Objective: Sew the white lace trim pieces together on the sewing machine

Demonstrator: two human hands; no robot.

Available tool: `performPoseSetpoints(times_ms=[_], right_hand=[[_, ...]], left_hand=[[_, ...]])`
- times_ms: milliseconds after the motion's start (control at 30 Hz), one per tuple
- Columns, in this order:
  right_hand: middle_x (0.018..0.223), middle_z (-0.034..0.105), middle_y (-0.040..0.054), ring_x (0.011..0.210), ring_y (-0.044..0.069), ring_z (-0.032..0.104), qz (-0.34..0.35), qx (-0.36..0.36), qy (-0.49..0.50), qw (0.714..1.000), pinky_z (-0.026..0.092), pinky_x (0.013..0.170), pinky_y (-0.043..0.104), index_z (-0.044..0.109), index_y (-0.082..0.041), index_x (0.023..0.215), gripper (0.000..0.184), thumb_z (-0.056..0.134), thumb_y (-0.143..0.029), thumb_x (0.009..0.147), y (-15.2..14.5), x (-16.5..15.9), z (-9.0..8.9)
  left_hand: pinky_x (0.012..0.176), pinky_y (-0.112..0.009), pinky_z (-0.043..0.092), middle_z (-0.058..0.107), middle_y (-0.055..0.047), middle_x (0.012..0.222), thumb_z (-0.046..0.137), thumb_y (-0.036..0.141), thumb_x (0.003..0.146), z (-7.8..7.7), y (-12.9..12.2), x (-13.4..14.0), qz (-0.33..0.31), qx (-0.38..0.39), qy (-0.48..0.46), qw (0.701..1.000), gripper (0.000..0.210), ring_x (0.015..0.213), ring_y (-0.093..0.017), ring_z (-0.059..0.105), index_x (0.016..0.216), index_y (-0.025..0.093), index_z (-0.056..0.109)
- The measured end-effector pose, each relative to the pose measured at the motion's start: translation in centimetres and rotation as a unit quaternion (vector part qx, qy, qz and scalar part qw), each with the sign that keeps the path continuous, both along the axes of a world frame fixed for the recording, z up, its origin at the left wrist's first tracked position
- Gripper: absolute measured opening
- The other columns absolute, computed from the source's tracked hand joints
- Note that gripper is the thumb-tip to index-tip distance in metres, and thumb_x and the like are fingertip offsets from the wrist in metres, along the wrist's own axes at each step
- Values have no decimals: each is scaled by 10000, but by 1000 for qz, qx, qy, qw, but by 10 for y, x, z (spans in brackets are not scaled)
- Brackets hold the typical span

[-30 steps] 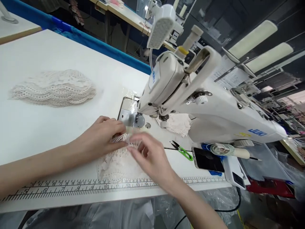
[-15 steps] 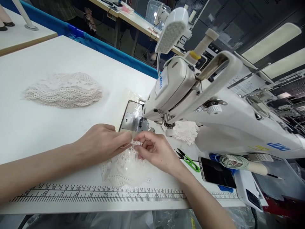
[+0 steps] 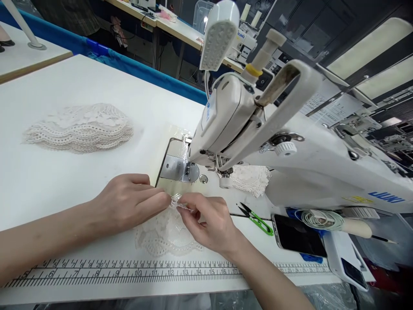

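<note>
A piece of white lace (image 3: 164,239) with a scalloped edge lies in front of the sewing machine (image 3: 222,120), its upper edge pinched between my hands. My left hand (image 3: 129,200) comes in from the left, fingers closed on that edge. Thumb and forefinger of my right hand (image 3: 208,219) grip the same edge just to the right. Both hands are close together, a little nearer to me than the metal needle plate (image 3: 176,168). Fingertips cover part of the pinched edge.
A stack of lace pieces (image 3: 80,129) lies on the left of the table. More lace (image 3: 251,178) is under the machine arm. Green thread snips (image 3: 257,218) and a phone (image 3: 298,237) lie to the right. A printed ruler (image 3: 138,273) runs along the front edge.
Both hands have come slightly down with the lace, away from the needle plate. The lace's lower part now lies flatter and spread out. The view has shifted a little.
</note>
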State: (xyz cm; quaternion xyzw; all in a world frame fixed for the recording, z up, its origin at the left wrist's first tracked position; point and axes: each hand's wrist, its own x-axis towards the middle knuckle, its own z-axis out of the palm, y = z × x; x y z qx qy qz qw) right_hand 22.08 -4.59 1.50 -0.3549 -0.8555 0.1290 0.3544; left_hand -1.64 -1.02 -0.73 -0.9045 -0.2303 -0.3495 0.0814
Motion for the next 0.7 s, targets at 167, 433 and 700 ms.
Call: performPoseSetpoints(times_ms=[167, 433, 700], right_hand=[[664, 680, -66, 466, 72, 512, -5, -7, -30, 1000, 401, 465, 201, 606, -211, 1084, 177, 509, -106, 979, -2, 0, -1], [653, 702, -51, 503, 73, 603, -13, 96, -40, 994, 460, 469, 215, 679, -196, 1031, 163, 546, -102, 1034, 3, 2, 3], [560, 580, -33, 487, 69, 495, 61, 421, -123, 896, 349, 361, 248, 714, -179, 654, 264, 772, -17, 853, 0, 3, 15]], left_hand=[[556, -294, 399, 526, 85, 622, 532, 95, 976, -3, 0, -2, -14, -24, -14, 1000, 210, 487, -120, 413, 840, 255, 533], [509, -267, 361, 517, 92, 651, 537, 117, 1020, 9, -2, 4, -63, -73, -47, 994, 141, 489, -112, 391, 966, 239, 490], [469, -212, 380, 542, 100, 624, 393, 130, 1049, 14, -9, 16, -69, -179, -48, 980, 208, 444, -89, 469, 1186, 200, 534]])
